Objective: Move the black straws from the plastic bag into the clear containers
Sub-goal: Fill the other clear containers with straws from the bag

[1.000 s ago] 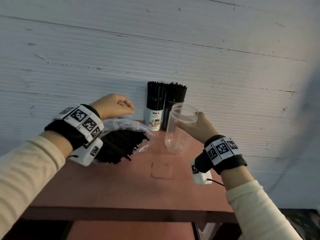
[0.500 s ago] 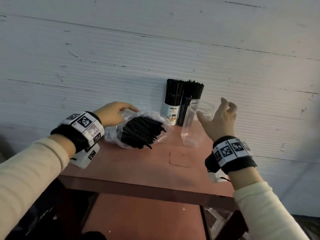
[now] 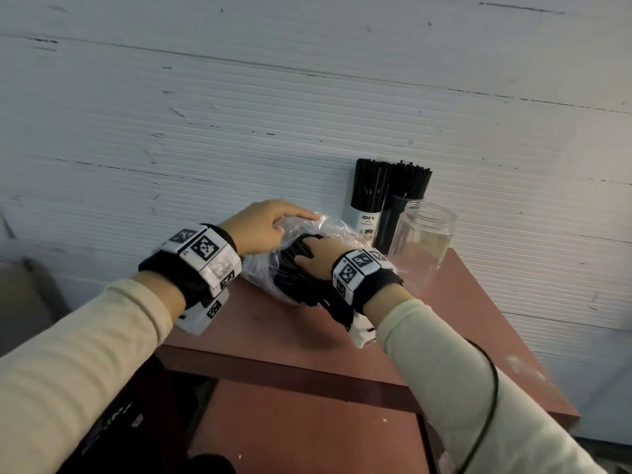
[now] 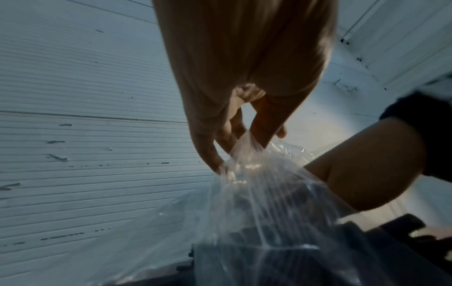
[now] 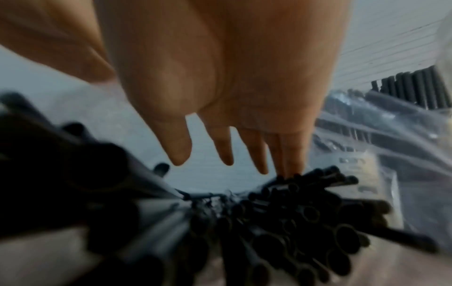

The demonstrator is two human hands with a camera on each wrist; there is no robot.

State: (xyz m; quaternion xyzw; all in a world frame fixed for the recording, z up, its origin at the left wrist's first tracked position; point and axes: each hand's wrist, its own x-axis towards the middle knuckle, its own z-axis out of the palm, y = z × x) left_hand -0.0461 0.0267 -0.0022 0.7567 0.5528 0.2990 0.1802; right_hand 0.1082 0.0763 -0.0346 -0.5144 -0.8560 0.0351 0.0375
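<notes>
Light, stiff, slippery black straws (image 3: 294, 268) at 12 o'clock: gather mid-bundle with flat-fingered right hand (image 3: 316, 260), left hand (image 3: 260, 227) pinching limp plastic bag (image 4: 257, 193).

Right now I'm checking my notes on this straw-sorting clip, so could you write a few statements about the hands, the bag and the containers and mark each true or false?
1. The left hand pinches the plastic bag at its top. True.
2. The right hand holds the empty clear jar. False: the jar stands free on the table; the hand reaches with straight fingers over the black straws at the bag's mouth.
3. The clear jar already holds straws. False: it is empty.
4. Two containers filled with black straws stand by the wall behind the jar. True.
5. The bag lies on the floor. False: it rests on the red-brown table.
</notes>
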